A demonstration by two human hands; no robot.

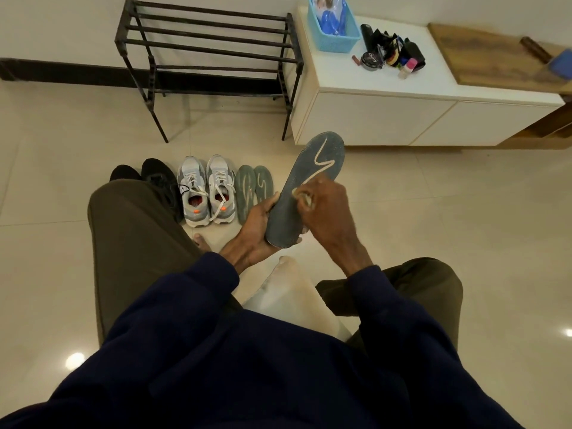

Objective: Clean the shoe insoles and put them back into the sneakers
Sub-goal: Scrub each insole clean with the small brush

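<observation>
**A:** Where is the insole at this moment?

**B:** The dark blue-grey insole (315, 168) is held in the air in front of the knees, with its toe end pointing away. The left hand (257, 224) grips the heel end, with the fingers curled around the edge. The right hand (328, 212) lies on the middle part, its fingers bent together and pinching a small pale object (305, 199) against the surface. I cannot tell if this is a cloth or a sponge.

**A:** How far along is the task, in your opinion?

**B:** I judge this insole is in the cleaning step. Two other insoles (246, 190) lie flat on the floor, just beside the grey sneakers (205, 190) and not inside them. Whether those are clean, I cannot tell. No insole is put back yet, so much of the work is left.

**A:** And what is around?

**B:** Black shoes (158, 181) stand to the left of the sneakers. A white cloth (288, 292) lies between the legs. Farther away there is a black shoe rack (207, 48) and a white cabinet (371, 119) with a blue basket (334, 32) on top.
</observation>
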